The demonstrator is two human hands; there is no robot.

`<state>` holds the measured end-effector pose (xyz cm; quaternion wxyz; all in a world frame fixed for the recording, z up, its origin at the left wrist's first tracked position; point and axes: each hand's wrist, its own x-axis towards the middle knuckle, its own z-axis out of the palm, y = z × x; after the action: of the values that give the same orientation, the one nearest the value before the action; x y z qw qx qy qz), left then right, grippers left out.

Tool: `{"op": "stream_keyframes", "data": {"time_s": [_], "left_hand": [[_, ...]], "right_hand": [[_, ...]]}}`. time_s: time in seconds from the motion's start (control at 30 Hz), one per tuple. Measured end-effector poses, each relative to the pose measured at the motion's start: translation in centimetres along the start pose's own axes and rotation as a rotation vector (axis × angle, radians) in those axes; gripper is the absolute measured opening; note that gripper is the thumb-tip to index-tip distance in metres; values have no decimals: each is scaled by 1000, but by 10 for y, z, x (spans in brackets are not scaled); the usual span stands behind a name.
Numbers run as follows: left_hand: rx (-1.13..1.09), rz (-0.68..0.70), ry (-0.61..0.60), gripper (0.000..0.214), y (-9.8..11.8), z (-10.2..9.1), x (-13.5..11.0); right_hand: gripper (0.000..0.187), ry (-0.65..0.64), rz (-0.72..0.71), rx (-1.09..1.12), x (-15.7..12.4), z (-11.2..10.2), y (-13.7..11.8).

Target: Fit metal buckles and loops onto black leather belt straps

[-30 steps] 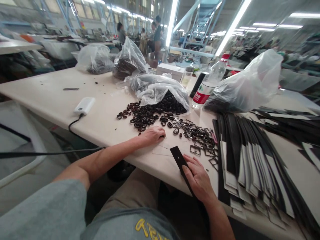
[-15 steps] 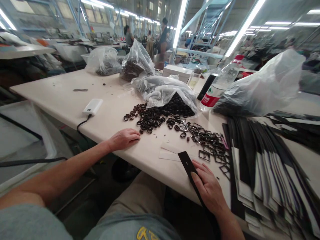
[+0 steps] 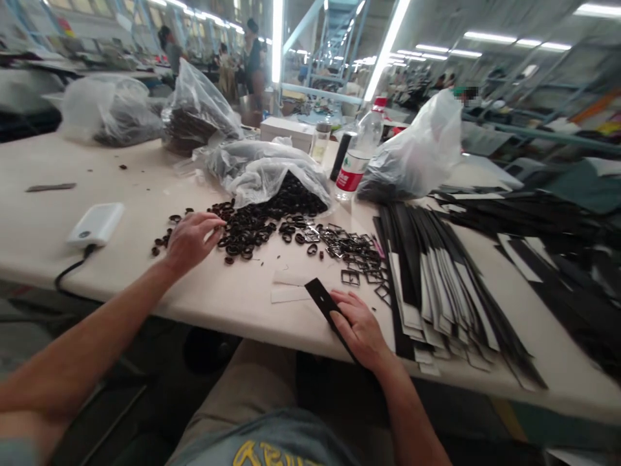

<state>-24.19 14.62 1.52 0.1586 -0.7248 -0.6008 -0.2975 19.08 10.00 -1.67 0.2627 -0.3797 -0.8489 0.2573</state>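
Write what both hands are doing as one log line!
left hand: by dark loops, contact unclear | right hand: holding black strap | buckles: loose on table

On the table (image 3: 228,301), loops (image 3: 245,236) lie before the middle bag (image 3: 262,165), with buckles (image 3: 347,248) to their right and strap pieces (image 3: 412,259) farther right. A bottle (image 3: 350,175) stands behind the buckles, perhaps touching the right-hand bag (image 3: 412,155) beside it.
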Motion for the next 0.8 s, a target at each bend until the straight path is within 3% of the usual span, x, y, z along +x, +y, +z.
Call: {"op": "stream_keyframes", "data": {"time_s": [0.13, 0.23, 0.33, 0.43, 0.67, 0.8], "left_hand": [[-136, 283, -167, 25, 66, 7, 0], [-155, 413, -244, 29, 93, 10, -7], [-191, 373, -223, 27, 105, 11, -10], [-276, 335, -239, 23, 121, 23, 4], [-250, 377, -435, 31, 192, 93, 63], [-127, 387, -540, 37, 213, 116, 76]], "right_hand": [[22, 25, 5, 11, 0, -1, -5], [20, 34, -5, 32, 0, -1, -6], [19, 45, -11, 52, 0, -1, -7], [16, 58, -12, 55, 1, 1, -7], [11, 55, -4, 53, 2, 2, -7], [10, 71, -18, 50, 2, 1, -7]]}}
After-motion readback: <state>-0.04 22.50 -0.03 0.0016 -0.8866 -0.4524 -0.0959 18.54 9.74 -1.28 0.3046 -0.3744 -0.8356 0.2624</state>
